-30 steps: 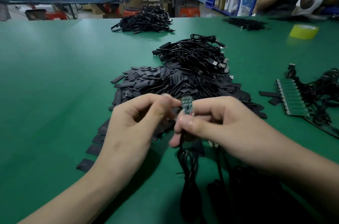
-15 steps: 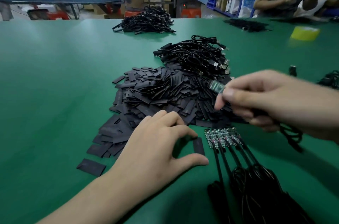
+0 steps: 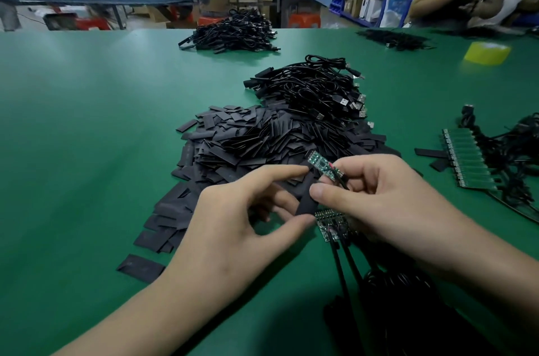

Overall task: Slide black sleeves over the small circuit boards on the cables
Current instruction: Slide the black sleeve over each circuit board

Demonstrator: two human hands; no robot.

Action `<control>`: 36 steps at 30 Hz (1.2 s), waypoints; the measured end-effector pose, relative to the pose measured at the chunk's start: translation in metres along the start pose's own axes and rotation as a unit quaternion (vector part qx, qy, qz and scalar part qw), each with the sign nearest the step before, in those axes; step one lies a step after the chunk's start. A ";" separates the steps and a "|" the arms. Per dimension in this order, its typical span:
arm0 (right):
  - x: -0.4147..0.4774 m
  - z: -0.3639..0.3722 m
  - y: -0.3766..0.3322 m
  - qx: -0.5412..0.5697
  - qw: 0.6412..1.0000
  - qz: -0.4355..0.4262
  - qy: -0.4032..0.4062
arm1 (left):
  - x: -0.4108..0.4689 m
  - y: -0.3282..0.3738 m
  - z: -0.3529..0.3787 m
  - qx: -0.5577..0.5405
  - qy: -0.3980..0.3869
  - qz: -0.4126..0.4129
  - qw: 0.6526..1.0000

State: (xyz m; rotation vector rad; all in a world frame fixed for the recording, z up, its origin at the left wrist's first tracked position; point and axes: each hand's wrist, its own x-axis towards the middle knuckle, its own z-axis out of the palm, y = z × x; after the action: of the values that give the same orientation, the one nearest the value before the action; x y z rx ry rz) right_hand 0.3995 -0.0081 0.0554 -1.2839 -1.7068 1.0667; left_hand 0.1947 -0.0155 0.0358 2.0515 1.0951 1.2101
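My left hand [image 3: 233, 215] pinches a flat black sleeve [image 3: 307, 198] between forefinger and thumb. My right hand [image 3: 379, 195] grips a cable just behind its small green circuit board [image 3: 320, 164], which sticks out up and left, right above the sleeve's upper end. The right thumb touches the sleeve. A big heap of black sleeves [image 3: 262, 140] lies just beyond both hands. Under my right hand, several more boards on cables [image 3: 332, 223] lie side by side on the green table [image 3: 87, 137].
A pile of black USB cables [image 3: 315, 87] sits behind the sleeves. Another cable pile [image 3: 233, 32] lies farther back. At right are a green panel of boards [image 3: 466, 157] with tangled cables and a yellow tape roll [image 3: 486, 53]. People work at the far side.
My left hand has lifted a sleeve off the table. My right hand has come back left and down with the board, which now meets the sleeve.
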 end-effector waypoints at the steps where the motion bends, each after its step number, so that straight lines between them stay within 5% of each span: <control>1: -0.001 0.002 0.001 0.005 1.000 -0.009 0.024 | 0.000 0.002 0.000 0.025 0.014 0.015 0.999; 6: -0.005 0.012 0.001 0.019 0.999 -0.022 0.035 | 0.000 0.006 -0.002 0.143 0.064 0.082 0.984; 15: -0.006 -0.007 -0.004 -0.076 0.995 -0.055 -0.034 | 0.004 -0.001 -0.013 0.096 0.111 0.024 0.989; 36: -0.006 -0.008 -0.003 -0.083 0.991 -0.015 -0.108 | 0.006 0.000 -0.021 0.186 0.053 0.100 0.976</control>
State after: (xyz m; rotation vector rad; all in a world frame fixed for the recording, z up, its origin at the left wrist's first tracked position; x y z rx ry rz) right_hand 0.4074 -0.0131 0.0605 -1.2779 -2.0061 1.0981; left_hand 0.1773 -0.0102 0.0486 2.4524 1.2699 1.3018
